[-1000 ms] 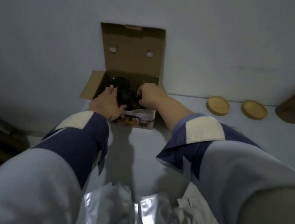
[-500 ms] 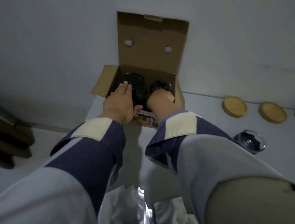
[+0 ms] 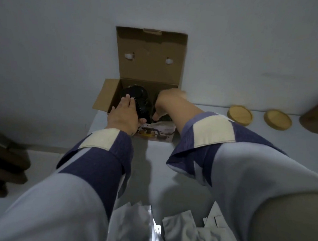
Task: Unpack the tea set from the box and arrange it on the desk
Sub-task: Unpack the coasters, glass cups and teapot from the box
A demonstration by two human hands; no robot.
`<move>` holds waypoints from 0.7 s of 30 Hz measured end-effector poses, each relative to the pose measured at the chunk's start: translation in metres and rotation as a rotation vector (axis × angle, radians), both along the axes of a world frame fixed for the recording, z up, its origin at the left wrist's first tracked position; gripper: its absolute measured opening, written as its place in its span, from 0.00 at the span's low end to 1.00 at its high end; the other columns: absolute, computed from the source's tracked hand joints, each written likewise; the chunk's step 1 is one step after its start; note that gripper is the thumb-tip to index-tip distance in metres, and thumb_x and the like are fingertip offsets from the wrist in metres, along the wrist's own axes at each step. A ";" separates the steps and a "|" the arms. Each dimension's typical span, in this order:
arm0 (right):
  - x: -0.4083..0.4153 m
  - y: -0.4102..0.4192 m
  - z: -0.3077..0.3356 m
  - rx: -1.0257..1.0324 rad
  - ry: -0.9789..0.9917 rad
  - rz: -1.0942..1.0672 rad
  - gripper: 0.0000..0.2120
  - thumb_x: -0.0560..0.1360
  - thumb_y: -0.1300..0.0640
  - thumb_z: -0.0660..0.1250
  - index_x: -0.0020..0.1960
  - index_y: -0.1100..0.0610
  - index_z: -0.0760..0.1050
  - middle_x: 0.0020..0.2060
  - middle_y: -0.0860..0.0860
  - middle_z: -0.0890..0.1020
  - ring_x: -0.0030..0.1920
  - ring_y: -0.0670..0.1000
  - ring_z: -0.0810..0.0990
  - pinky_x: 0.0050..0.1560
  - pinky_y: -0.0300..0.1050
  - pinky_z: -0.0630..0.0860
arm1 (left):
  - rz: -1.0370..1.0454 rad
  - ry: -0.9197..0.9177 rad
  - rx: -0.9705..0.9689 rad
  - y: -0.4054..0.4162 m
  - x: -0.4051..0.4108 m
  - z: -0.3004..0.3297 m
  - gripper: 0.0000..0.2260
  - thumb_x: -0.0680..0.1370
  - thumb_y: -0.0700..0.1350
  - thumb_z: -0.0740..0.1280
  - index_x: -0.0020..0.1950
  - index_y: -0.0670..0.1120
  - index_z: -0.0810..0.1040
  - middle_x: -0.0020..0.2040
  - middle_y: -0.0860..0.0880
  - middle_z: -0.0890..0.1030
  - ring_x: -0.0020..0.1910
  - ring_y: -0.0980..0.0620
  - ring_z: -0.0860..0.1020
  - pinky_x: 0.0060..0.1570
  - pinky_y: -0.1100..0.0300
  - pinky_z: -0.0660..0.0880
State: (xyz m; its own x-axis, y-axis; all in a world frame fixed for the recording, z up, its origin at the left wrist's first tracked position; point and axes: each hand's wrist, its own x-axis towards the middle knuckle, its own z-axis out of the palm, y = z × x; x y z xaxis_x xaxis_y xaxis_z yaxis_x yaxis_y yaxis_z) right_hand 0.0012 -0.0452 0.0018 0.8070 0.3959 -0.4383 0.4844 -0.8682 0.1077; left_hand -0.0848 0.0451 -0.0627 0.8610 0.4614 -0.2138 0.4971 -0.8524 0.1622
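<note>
Both hands, left [image 3: 123, 115] spread on dark teaware [image 3: 137, 99], right [image 3: 167, 102] grip unclear, crowd the box [image 3: 149, 62].

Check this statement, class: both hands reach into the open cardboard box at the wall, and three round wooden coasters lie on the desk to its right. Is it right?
One detail is wrong. The head view shows two round wooden coasters, not three, on the desk right of the open cardboard box. The left hand and right hand do reach into it.
</note>
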 end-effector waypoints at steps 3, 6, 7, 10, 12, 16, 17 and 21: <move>0.008 -0.013 0.008 0.170 0.065 -0.046 0.30 0.68 0.37 0.71 0.59 0.58 0.72 0.51 0.55 0.76 0.52 0.56 0.76 0.50 0.49 0.74 | 0.002 0.007 -0.007 0.000 0.001 0.001 0.39 0.79 0.59 0.61 0.79 0.43 0.44 0.80 0.47 0.43 0.79 0.48 0.44 0.77 0.47 0.50; 0.008 -0.030 0.017 0.417 0.058 -0.114 0.38 0.70 0.39 0.70 0.69 0.62 0.66 0.66 0.58 0.70 0.67 0.58 0.70 0.64 0.49 0.73 | 0.015 0.002 0.004 -0.004 0.000 0.003 0.38 0.79 0.58 0.61 0.79 0.42 0.45 0.80 0.47 0.44 0.79 0.48 0.45 0.76 0.46 0.50; 0.005 -0.036 0.019 0.489 0.046 -0.138 0.40 0.70 0.39 0.70 0.72 0.63 0.62 0.70 0.58 0.66 0.69 0.58 0.67 0.66 0.49 0.71 | 0.018 0.000 0.009 -0.005 0.001 0.004 0.38 0.79 0.58 0.61 0.79 0.42 0.45 0.80 0.47 0.44 0.79 0.48 0.45 0.76 0.46 0.50; 0.000 -0.053 0.015 0.716 0.019 -0.286 0.44 0.68 0.43 0.73 0.73 0.63 0.57 0.72 0.58 0.57 0.67 0.58 0.70 0.59 0.46 0.72 | 0.021 0.031 0.009 -0.004 0.003 0.005 0.38 0.78 0.58 0.62 0.79 0.42 0.46 0.80 0.47 0.45 0.79 0.48 0.45 0.76 0.46 0.50; -0.003 -0.067 0.009 0.800 -0.005 -0.362 0.44 0.67 0.44 0.75 0.72 0.63 0.58 0.71 0.57 0.58 0.64 0.58 0.73 0.55 0.44 0.72 | 0.029 0.079 0.037 -0.003 0.006 0.008 0.39 0.78 0.59 0.61 0.79 0.42 0.47 0.80 0.47 0.45 0.79 0.48 0.46 0.77 0.47 0.49; -0.007 -0.106 -0.001 0.862 -0.071 -0.427 0.43 0.65 0.44 0.75 0.70 0.64 0.61 0.67 0.56 0.61 0.61 0.57 0.74 0.50 0.42 0.70 | -0.026 0.009 0.124 -0.024 0.013 0.017 0.32 0.81 0.54 0.58 0.79 0.41 0.50 0.80 0.45 0.49 0.79 0.46 0.49 0.77 0.47 0.49; -0.007 -0.118 -0.004 0.863 -0.087 -0.449 0.43 0.65 0.44 0.75 0.69 0.64 0.61 0.66 0.56 0.61 0.61 0.57 0.74 0.50 0.41 0.68 | -0.064 -0.044 0.124 -0.036 0.016 0.019 0.30 0.82 0.52 0.57 0.78 0.41 0.51 0.80 0.44 0.49 0.79 0.46 0.50 0.77 0.47 0.49; -0.014 -0.169 -0.021 0.874 -0.132 -0.546 0.42 0.64 0.43 0.75 0.68 0.65 0.62 0.65 0.57 0.64 0.62 0.56 0.71 0.50 0.40 0.66 | -0.262 -0.155 0.098 -0.094 0.027 0.018 0.27 0.82 0.47 0.57 0.78 0.41 0.53 0.79 0.45 0.51 0.78 0.45 0.51 0.76 0.49 0.49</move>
State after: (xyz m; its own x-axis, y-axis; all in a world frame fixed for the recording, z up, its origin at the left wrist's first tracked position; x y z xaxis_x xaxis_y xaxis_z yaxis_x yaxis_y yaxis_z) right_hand -0.0128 -0.2145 -0.0188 0.9926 0.0993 -0.0698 0.0316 -0.7666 -0.6413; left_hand -0.0576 -0.0486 -0.0449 0.9722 0.2314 -0.0358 0.2341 -0.9636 0.1293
